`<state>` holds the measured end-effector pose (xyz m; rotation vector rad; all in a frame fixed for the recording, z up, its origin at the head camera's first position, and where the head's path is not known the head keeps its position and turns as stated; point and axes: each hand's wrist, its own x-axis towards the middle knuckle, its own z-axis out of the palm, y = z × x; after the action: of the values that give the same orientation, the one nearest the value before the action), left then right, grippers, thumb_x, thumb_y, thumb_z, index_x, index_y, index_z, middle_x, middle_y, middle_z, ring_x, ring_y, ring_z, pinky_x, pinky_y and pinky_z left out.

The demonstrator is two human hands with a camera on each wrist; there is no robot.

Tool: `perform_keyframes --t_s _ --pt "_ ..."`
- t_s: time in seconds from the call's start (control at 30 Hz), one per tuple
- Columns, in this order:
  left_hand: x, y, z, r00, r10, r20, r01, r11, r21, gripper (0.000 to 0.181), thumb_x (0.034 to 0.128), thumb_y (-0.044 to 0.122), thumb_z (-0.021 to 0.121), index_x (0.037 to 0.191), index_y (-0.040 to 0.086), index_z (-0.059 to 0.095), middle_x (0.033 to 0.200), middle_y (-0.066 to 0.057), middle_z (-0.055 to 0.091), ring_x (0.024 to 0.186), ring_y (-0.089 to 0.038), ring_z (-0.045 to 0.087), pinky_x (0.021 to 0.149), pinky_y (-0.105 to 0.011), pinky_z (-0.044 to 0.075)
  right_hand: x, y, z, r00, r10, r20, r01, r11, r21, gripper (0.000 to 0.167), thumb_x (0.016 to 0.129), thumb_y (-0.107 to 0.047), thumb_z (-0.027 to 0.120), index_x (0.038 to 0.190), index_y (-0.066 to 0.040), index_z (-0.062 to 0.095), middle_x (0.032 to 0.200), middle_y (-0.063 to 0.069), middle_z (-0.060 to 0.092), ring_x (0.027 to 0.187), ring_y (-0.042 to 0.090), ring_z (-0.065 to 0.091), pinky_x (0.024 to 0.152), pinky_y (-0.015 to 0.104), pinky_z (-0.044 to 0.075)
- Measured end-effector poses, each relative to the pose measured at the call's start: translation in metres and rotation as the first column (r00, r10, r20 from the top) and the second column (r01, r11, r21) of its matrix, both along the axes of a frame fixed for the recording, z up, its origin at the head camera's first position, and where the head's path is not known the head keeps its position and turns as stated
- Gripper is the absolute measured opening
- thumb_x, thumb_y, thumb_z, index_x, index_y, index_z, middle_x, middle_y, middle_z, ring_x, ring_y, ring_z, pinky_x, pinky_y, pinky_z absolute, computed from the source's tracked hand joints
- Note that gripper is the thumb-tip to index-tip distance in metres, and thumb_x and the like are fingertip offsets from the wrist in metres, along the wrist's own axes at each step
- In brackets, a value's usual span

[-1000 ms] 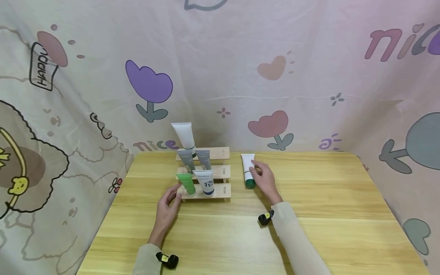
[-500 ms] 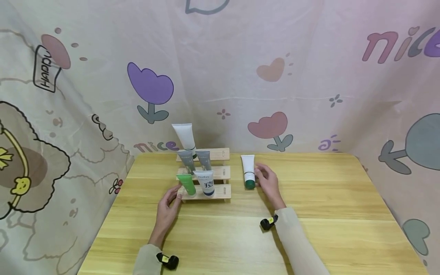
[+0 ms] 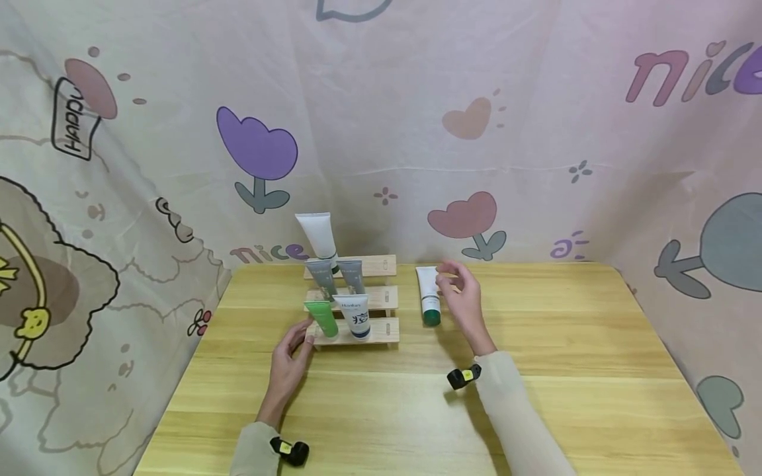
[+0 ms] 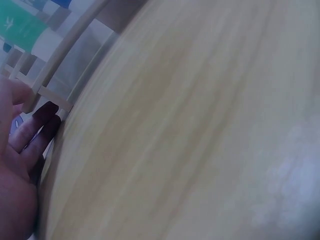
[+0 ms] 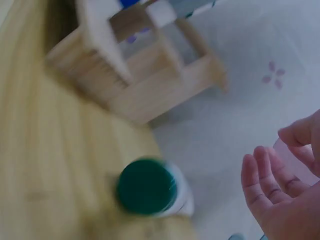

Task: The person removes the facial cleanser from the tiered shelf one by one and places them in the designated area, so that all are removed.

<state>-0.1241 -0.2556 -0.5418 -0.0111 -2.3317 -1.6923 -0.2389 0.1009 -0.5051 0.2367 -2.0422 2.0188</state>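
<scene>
A white tube with a green cap (image 3: 429, 295) lies on the table, its cap toward the person. Just right of its upper half is the right hand (image 3: 465, 301), fingers bent loosely with nothing between them; in the right wrist view the hand (image 5: 287, 192) is apart from the green cap (image 5: 147, 186). A three-tier wooden rack (image 3: 381, 330) holds several upright tubes. At the left end of its lowest tier, the left hand (image 3: 288, 363) grips the edge, thumb in front, beside the green tube (image 3: 323, 318). The left wrist view shows the fingers (image 4: 42, 122) around the rack's end.
On the lowest tier stands a white and blue tube (image 3: 355, 316). Two grey tubes (image 3: 352, 276) occupy the middle tier, and a white tube (image 3: 318, 235) stands on the top one. A printed cloth (image 3: 369, 132) hangs behind the wooden table (image 3: 381, 410).
The right hand has left the lying tube's side, drawn off to the right, then moved up toward the tube's top end. The left hand keeps its place on the rack.
</scene>
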Motion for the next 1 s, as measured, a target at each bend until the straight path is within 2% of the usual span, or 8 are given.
perform_keyframes --t_s 0.1,0.2,0.43,0.5,0.63,0.8,0.87,1.0 --pt "0.000 0.001 -0.001 1.000 -0.002 0.000 0.002 1.000 0.001 0.036 0.1032 0.003 0.060 0.138 -0.005 0.058 0.132 -0.023 0.065 0.119 -0.035 0.061 0.099 -0.017 0.047 0.003 -0.007 0.018 0.999 0.039 -0.016 -0.038 0.999 0.021 0.033 0.100 -0.002 0.063 0.133 -0.002 0.061 0.121 0.026 0.065 0.096 0.030 0.065 0.078 0.030 0.061" --pt "-0.001 0.002 -0.002 1.000 0.002 -0.001 -0.002 1.000 -0.007 0.036 0.1033 0.003 0.060 0.139 -0.005 0.058 0.133 -0.023 0.064 0.119 -0.034 0.062 0.100 -0.016 0.046 0.003 -0.013 0.031 0.996 0.079 -0.032 -0.078 0.996 0.030 0.034 0.100 -0.003 0.064 0.134 -0.002 0.060 0.122 0.025 0.065 0.098 0.034 0.065 0.078 0.026 0.059" --pt "-0.001 -0.001 -0.001 1.000 -0.006 0.020 0.006 1.000 -0.015 0.037 0.1035 0.004 0.060 0.140 -0.005 0.057 0.136 -0.022 0.063 0.121 -0.034 0.061 0.101 -0.016 0.045 0.000 -0.030 0.052 0.990 0.129 -0.050 -0.126 0.990 0.058 0.036 0.099 -0.006 0.068 0.135 -0.004 0.061 0.122 0.018 0.068 0.106 0.031 0.066 0.083 0.026 0.058" --pt "-0.004 -0.006 -0.007 1.000 0.000 0.016 0.000 1.000 -0.017 0.038 0.1040 0.005 0.059 0.140 -0.004 0.057 0.136 -0.022 0.063 0.121 -0.032 0.061 0.101 -0.016 0.045 -0.002 -0.039 0.057 0.985 0.159 -0.072 -0.155 0.986 0.063 0.037 0.099 -0.007 0.069 0.135 -0.005 0.061 0.123 0.018 0.068 0.108 0.030 0.066 0.087 0.031 0.058" --pt "-0.012 -0.016 -0.023 1.000 0.025 -0.015 -0.026 0.999 -0.025 0.037 0.1050 0.008 0.059 0.141 0.001 0.058 0.138 -0.019 0.062 0.120 -0.016 0.060 0.100 -0.012 0.043 -0.007 -0.054 0.069 0.964 0.239 -0.116 -0.230 0.970 0.083 0.041 0.099 -0.010 0.069 0.138 -0.006 0.059 0.126 0.020 0.066 0.111 0.031 0.066 0.095 0.044 0.056" --pt "-0.014 -0.019 -0.034 0.999 0.018 -0.030 -0.019 0.999 -0.039 0.037 0.1052 0.009 0.059 0.142 0.004 0.058 0.141 -0.017 0.061 0.118 -0.004 0.059 0.100 -0.010 0.041 -0.006 -0.068 0.077 0.953 0.283 -0.106 -0.271 0.956 0.115 0.043 0.099 -0.012 0.070 0.140 -0.010 0.058 0.125 0.013 0.067 0.114 0.027 0.065 0.098 0.045 0.055" --pt "-0.013 -0.017 -0.034 0.999 0.012 -0.029 -0.013 1.000 -0.027 0.037 0.1048 0.008 0.059 0.142 0.003 0.059 0.141 -0.017 0.061 0.118 -0.005 0.059 0.100 -0.011 0.042 -0.006 -0.071 0.080 0.952 0.291 -0.096 -0.279 0.953 0.117 0.043 0.099 -0.012 0.070 0.140 -0.011 0.058 0.125 0.010 0.067 0.116 0.028 0.064 0.100 0.045 0.053" --pt "-0.006 -0.010 -0.018 1.000 -0.017 -0.013 0.017 0.999 -0.040 0.037 0.1049 0.006 0.058 0.141 -0.001 0.057 0.141 -0.020 0.060 0.118 -0.009 0.060 0.101 -0.012 0.043 -0.009 -0.076 0.085 0.949 0.305 -0.085 -0.298 0.951 0.088 0.045 0.099 -0.012 0.070 0.141 -0.008 0.056 0.126 0.012 0.065 0.119 0.033 0.062 0.102 0.047 0.051"
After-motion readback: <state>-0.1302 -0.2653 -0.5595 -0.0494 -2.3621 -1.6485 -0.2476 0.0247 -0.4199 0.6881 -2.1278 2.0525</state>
